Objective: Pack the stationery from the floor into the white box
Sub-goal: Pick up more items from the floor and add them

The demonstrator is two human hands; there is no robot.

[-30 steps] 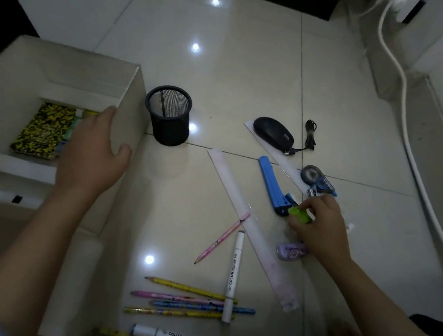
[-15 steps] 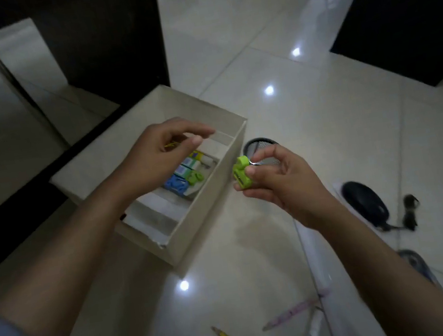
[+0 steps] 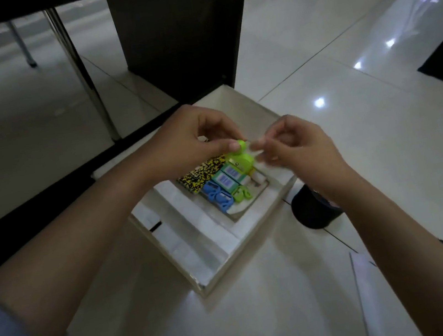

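Note:
Over the white box point(image 3: 230, 256) my left hand point(image 3: 190, 141) pinches a small bright green stationery piece point(image 3: 239, 157) between thumb and forefinger. My right hand point(image 3: 296, 145) hovers just right of it, its fingers loosely curled and blurred, the fingertips right next to the green piece. Inside the box lie a yellow-and-black speckled notebook point(image 3: 201, 175), two blue-and-green erasers point(image 3: 229, 179), a blue clip point(image 3: 217, 197) and a green clip point(image 3: 242, 194).
A black mesh pen cup point(image 3: 313, 213) stands right of the box, partly hidden by my right forearm. A white ruler sleeve point(image 3: 364, 290) lies on the tiles at lower right. A dark cabinet point(image 3: 178, 29) and metal legs point(image 3: 77, 68) stand behind the box.
My right hand picked the green piece off the floor and carried it to the box. My left hand left the box rim and now grips the piece; the view swung toward the box.

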